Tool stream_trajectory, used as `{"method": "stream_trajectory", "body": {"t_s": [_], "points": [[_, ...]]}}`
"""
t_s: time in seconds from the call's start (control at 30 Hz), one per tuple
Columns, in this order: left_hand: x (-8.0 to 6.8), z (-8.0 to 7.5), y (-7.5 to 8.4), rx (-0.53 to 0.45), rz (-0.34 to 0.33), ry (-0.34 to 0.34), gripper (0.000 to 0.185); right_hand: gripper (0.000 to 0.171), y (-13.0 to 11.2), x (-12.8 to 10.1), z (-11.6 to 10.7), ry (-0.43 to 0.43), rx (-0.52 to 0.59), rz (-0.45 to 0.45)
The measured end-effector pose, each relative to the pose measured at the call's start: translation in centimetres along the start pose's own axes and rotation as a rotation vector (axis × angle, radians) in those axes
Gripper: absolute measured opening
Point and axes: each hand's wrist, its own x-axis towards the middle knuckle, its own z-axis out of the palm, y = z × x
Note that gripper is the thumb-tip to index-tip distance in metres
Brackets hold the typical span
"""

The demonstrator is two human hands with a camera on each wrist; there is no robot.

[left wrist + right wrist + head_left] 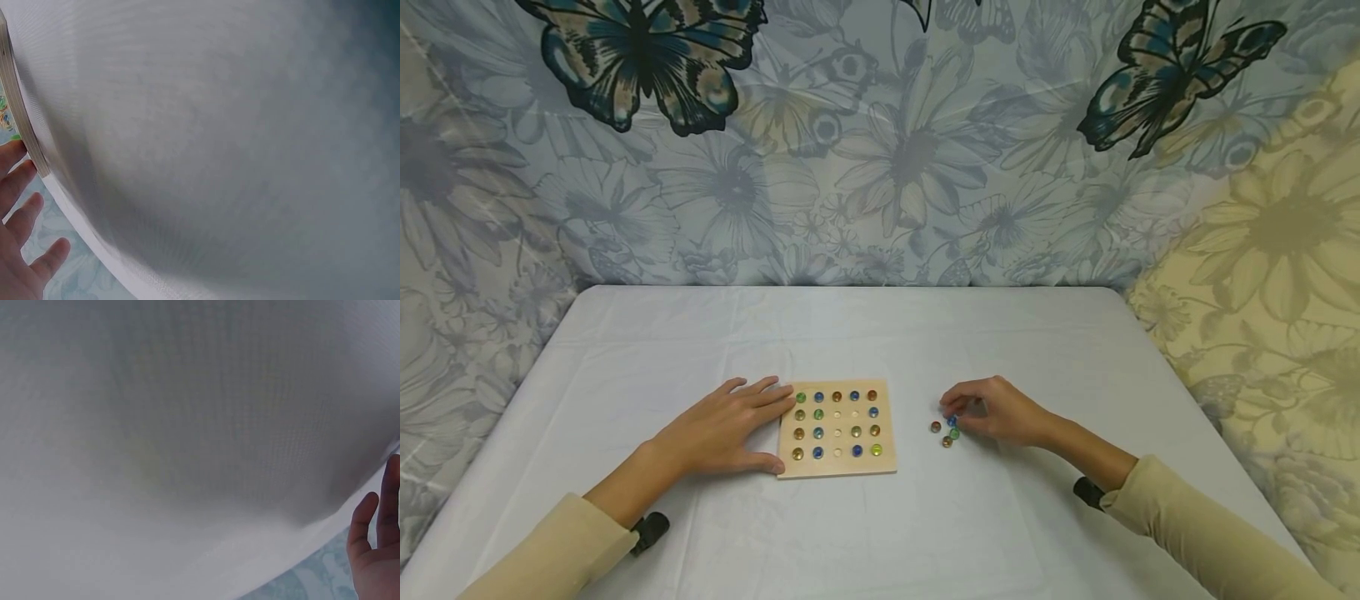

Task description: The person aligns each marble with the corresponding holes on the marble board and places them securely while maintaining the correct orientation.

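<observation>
A pale wooden board (pixel 846 476) lies on the white table, with rows of round hollows. Blue, green and amber glass marbles fill most hollows; several bare hollows (pixel 838 433) show around the middle column. My left hand (pixel 722 429) rests along the board's left edge, fingers spread and thumb at the near corner. To the right of the board, my right hand (pixel 1000 412) has its thumb and curled fingers around a blue marble (pixel 952 422). Beside it lie a green marble (pixel 954 434) and amber-brown marbles (pixel 936 427). The right wrist view does not show the fingertips' contact.
A white cloth covers the table (pixel 865 333). Behind and at both sides hangs a floral fabric backdrop (pixel 917 167) with butterflies. Dark wrist cameras (pixel 651 532) sit below both beige sleeves (pixel 553 554).
</observation>
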Motion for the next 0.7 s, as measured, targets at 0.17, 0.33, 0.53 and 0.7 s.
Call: {"method": "stream_trajectory", "body": {"t_s": [0.17,0.33,0.53,0.7], "points": [[0.0,0.1,0.0,0.003,-0.001,0.004,0.096,0.029,-0.4,0.3,-0.2,0.017,-0.008,-0.016],[0.0,0.0,0.0,-0.001,-0.003,-0.001,0.096,0.029,-0.8,1.0,-0.2,0.027,-0.018,-0.025],[0.0,0.0,0.0,-0.002,0.0,0.004,0.096,0.029,-1.6,2.2,0.0,0.036,-0.022,-0.049],[0.0,0.0,-0.1,-0.004,0.001,0.006,0.096,0.028,-2.4,3.4,0.3,0.035,-0.029,-0.072]]}}
